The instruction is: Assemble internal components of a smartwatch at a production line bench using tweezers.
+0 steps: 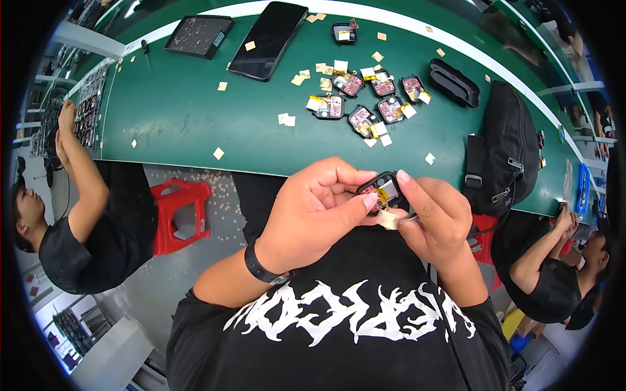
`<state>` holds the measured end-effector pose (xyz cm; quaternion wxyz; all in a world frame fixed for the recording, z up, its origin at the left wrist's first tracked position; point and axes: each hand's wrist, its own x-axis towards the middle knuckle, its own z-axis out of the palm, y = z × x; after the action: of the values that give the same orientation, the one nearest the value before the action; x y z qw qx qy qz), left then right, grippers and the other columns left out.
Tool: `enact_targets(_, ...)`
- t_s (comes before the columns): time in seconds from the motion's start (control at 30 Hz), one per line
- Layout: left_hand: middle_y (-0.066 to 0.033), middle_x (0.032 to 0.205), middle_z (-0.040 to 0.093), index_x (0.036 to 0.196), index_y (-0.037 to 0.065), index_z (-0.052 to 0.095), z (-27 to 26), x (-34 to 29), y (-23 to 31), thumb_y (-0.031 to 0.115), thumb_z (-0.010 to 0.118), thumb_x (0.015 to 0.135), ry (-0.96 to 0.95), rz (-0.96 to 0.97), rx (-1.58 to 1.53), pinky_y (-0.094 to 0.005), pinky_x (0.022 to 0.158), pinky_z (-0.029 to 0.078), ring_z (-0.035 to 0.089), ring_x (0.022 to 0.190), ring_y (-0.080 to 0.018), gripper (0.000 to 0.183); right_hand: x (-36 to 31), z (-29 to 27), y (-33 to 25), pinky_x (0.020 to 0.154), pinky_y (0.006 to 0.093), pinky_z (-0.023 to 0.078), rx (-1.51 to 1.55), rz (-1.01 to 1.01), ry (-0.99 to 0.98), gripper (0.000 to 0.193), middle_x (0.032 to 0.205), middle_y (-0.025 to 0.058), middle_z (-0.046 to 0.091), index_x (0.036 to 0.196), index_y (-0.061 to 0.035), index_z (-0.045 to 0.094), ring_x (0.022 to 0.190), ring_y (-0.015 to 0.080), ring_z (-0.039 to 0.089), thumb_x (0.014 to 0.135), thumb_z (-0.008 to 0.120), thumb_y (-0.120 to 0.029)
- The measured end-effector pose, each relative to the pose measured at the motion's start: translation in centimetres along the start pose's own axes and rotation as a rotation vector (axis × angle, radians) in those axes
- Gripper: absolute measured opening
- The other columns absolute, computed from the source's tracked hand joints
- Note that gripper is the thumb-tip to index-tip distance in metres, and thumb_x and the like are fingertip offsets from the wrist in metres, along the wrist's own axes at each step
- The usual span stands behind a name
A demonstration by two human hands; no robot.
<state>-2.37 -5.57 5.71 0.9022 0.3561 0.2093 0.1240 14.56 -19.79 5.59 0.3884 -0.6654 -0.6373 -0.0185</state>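
Just off the near table edge, I hold a small black watch case [373,188] with a pink circuit board, yellow tape and a silvery part showing inside. My left hand [319,212] grips its left side, thumb laid across the front. My right hand [435,218] is closed at its right side, with the index fingertip on the upper edge. A pale cream piece [388,219] sticks out at the bottom of the case. Beside my right thumb shows a thin metallic edge [408,217], too small to identify.
Several similar open watch cases [391,109] lie on the green table [176,124], among small cream squares [218,153]. Behind them are a phone [268,42], a black parts tray [199,36] and a black box [454,83]. A black bag [505,150] sits right. Co-workers sit on both sides.
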Motion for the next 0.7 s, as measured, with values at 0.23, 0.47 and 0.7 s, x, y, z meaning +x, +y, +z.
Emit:
enact_targets(0.23,-0.0157,0.119,0.068,0.118,-0.005,0.060,1.6,-0.6,0.9,-0.004,0.061,0.098,0.009,-0.027,0.027,-0.0313,0.085,0.064,0.070,0.106,-0.0200,0.021,0.0,-1.8,0.0,0.047,0.0261,0.036,-0.174,-0.211,0.006,0.048,0.079,0.0023,0.061,0.115,-0.0062,0.075,0.056,0.0133,0.045,0.073,0.086,-0.028)
enact_targets(0.47,-0.0165,0.120,0.068,0.122,-0.006,0.059,1.5,-0.5,0.7,-0.003,0.062,0.099,-0.024,-0.029,0.126,-0.0301,0.084,0.063,0.069,0.107,-0.0192,0.023,0.6,-2.2,-0.3,0.047,0.0283,0.039,-0.102,-0.183,-0.120,0.048,0.075,0.0019,0.061,0.116,-0.0028,0.073,0.055,0.0142,0.047,0.074,0.086,-0.022)
enact_targets(0.7,-0.0185,0.124,0.065,0.125,-0.007,0.056,1.9,-0.7,0.3,-0.014,0.063,0.092,-0.068,0.121,0.124,-0.0348,0.096,0.059,0.068,0.111,-0.0243,0.035,0.5,-1.3,-1.4,0.049,0.0299,0.044,0.189,-0.036,-0.003,0.042,0.070,0.0027,0.060,0.108,-0.0027,0.074,0.056,0.0161,0.056,0.070,0.089,-0.014)
